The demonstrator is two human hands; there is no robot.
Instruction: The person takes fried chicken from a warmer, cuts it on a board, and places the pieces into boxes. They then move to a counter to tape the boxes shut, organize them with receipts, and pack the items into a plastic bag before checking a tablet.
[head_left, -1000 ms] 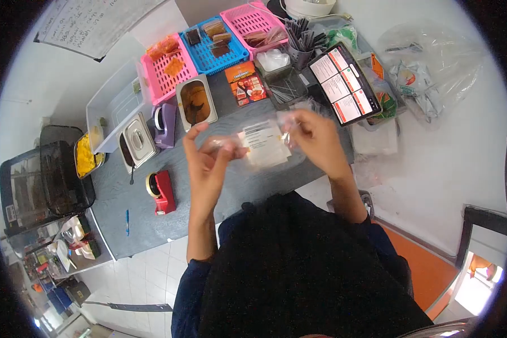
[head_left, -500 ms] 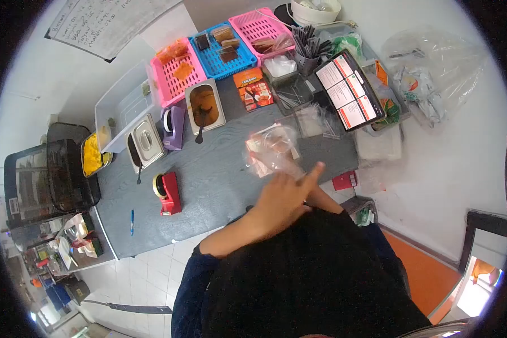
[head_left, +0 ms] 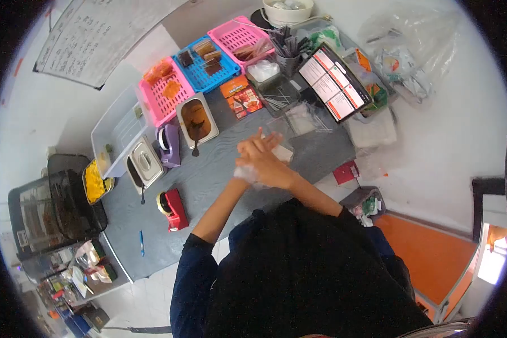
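Above the counter my two hands overlap. My right hand [head_left: 262, 163] lies across my left hand [head_left: 270, 139], its fingers folded over it. Some fingertips of my left hand stick out beyond, stretched and apart; the rest of that hand is mostly hidden. Thin clear plastic [head_left: 245, 172], looking like a disposable glove, bunches around my left wrist, against my right hand. Beneath and just beyond the hands, a pale flat packet [head_left: 283, 153] lies partly covered on the grey counter [head_left: 219, 169].
Pink basket [head_left: 169, 107], blue basket [head_left: 222, 78], and metal pan [head_left: 208, 127] with brown sauce and a spoon line the back. Tablet [head_left: 335, 81] stands at right. Red tape dispenser [head_left: 176, 211], purple dispenser [head_left: 170, 147], lidded steel container [head_left: 146, 163] and blue pen [head_left: 142, 243] sit left.
Both hands have shifted left and away from my body, and the right hand now lies over the left. The clear plastic, earlier spread beyond the hands, now gathers at my left wrist. The view has tilted.
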